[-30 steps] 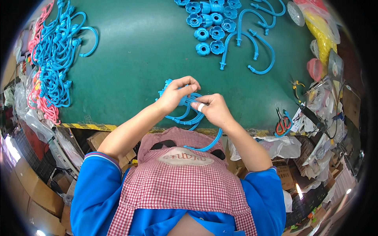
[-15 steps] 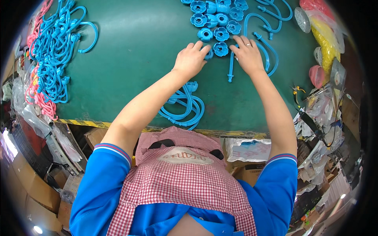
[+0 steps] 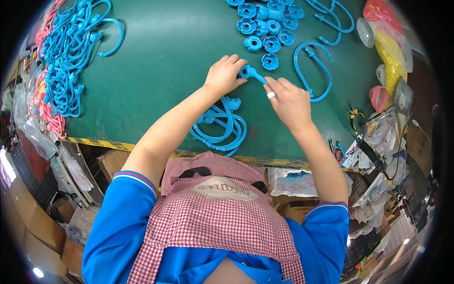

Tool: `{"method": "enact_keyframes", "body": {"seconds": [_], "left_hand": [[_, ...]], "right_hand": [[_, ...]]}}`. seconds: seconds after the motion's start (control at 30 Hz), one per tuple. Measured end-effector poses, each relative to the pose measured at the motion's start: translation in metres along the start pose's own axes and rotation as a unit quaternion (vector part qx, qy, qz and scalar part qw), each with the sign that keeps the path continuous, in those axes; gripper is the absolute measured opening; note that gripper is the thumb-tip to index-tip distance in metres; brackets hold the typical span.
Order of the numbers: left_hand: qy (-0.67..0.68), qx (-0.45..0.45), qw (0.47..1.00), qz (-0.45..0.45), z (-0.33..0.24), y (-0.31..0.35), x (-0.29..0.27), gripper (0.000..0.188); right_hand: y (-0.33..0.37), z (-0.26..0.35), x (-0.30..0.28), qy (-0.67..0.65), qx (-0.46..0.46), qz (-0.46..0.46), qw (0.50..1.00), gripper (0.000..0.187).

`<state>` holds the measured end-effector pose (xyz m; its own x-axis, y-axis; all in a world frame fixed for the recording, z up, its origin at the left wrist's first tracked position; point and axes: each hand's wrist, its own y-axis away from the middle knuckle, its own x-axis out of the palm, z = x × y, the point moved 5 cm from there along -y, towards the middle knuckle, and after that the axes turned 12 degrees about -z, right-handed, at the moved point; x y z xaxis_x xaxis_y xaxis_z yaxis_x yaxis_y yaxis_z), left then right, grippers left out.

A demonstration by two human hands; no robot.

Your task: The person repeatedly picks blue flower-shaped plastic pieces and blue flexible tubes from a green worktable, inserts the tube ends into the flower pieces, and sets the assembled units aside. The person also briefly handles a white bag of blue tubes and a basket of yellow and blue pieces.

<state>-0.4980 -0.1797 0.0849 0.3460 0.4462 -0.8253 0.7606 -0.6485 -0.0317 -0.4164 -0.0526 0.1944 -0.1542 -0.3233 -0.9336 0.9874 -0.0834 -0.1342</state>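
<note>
My left hand [image 3: 224, 75] is closed on a blue flower-shaped plastic cup [image 3: 245, 71], pinched at its fingertips. Between thumb and fingers, my right hand [image 3: 291, 101] grips a blue plastic tube [image 3: 257, 76], whose knobbed end meets the cup's side facing it. Whether the end has entered the cup's hole I cannot tell. Just beyond my hands lies a loose cup [image 3: 270, 61], with a cluster of similar cups [image 3: 273, 27] farther back. A coil of blue tubes [image 3: 230, 128] rests on the table nearer to me, below my left hand.
Tangled blue tubes [image 3: 71, 57] are heaped at the green table's [image 3: 165, 52] left, beside pink ones [image 3: 54, 118]. More curved blue tubes [image 3: 326, 71] lie to the right. Yellow-handled pliers [image 3: 354, 116] and bags of yellow pieces [image 3: 391, 61] sit at the right edge.
My right hand has drawn nearer to me and now holds a tube, its end brought to the cup in my left hand. The left hand has barely moved.
</note>
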Motion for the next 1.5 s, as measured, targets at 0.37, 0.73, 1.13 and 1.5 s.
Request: {"method": "enact_keyframes", "body": {"seconds": [0.37,0.73,1.13,1.5], "left_hand": [[0.009,0.049,0.998,-0.028,-0.009,0.003,-0.005,0.041],[-0.031,0.060,0.998,-0.004,-0.009,-0.032,-0.021,0.038],[0.018,-0.006,0.998,-0.057,-0.002,-0.047,0.008,0.042],[0.059,0.051,0.992,-0.101,-0.009,-0.043,-0.002,0.043]], "right_hand": [[-0.021,0.008,0.034,-0.118,0.180,0.127,0.968,0.019],[0.017,-0.174,0.089,-0.011,0.291,-0.163,0.943,0.047],[-0.051,-0.049,0.062,-0.674,0.262,-0.328,0.607,0.031],[-0.047,-0.038,0.093,-0.489,0.290,-0.317,0.759,0.028]]}}
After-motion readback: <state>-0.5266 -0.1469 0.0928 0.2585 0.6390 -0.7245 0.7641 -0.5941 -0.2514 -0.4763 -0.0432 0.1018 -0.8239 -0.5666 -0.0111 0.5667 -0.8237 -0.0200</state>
